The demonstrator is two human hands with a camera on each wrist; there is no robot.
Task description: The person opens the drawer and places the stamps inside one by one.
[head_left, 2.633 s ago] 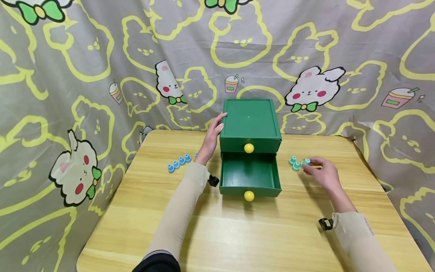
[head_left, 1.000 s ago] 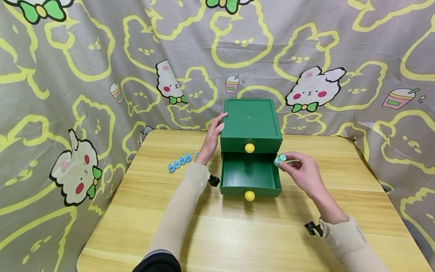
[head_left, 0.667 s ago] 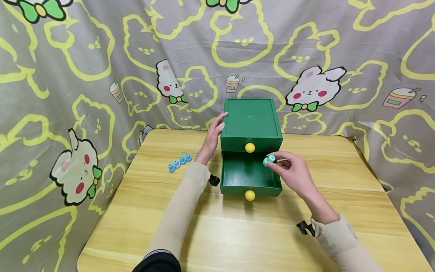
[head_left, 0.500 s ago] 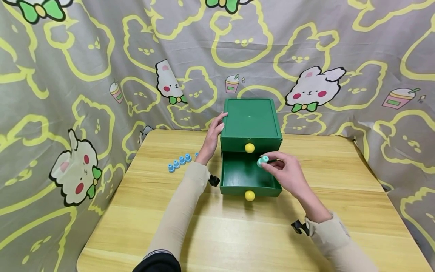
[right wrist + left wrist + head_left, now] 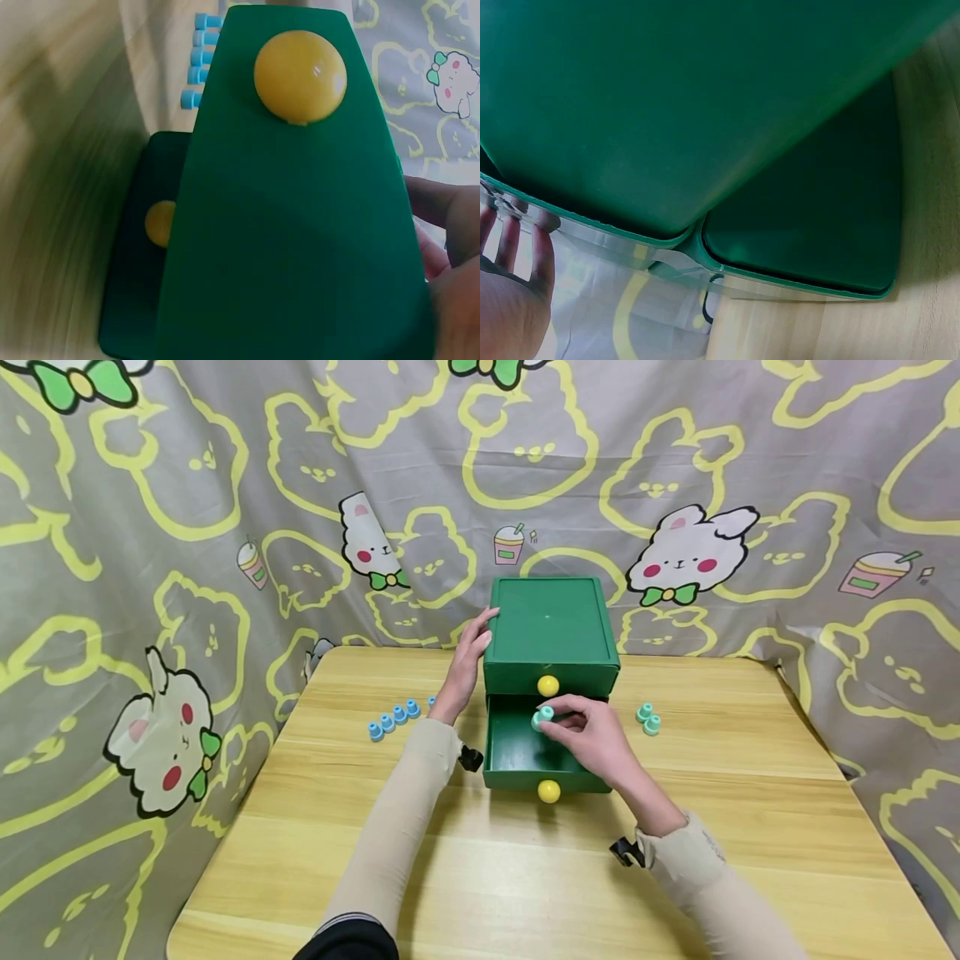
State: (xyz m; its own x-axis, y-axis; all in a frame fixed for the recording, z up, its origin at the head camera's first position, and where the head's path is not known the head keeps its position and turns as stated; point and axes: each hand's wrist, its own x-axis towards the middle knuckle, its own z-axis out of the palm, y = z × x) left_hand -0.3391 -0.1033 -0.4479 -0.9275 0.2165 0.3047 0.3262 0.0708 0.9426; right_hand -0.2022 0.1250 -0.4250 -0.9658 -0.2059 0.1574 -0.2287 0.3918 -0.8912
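Note:
A green two-drawer cabinet [image 5: 551, 618] with yellow knobs stands on the table, its lower drawer [image 5: 513, 752] pulled out and its upper one closed. Fingers of my left hand [image 5: 465, 668] lie fairly straight along the cabinet's left side; the left wrist view shows part of that hand [image 5: 514, 300]. Over the lower drawer, my right hand [image 5: 596, 739] pinches a small teal stepped plastic peg [image 5: 543, 718] between thumb and fingers. In the right wrist view a large yellow knob [image 5: 300, 75] and green front hide much of the scene, including the peg.
Two more teal pegs [image 5: 648, 718] stand on the wooden table [image 5: 480, 877] right of the cabinet. To the left, several blue pegs [image 5: 393, 720] form a slanting row, one partly behind my left wrist. A patterned curtain [image 5: 300, 460] hangs behind and at the sides.
My right hand has picked up a teal peg from the group on the right and carried it left, over the open lower drawer. The left hand has stayed against the cabinet.

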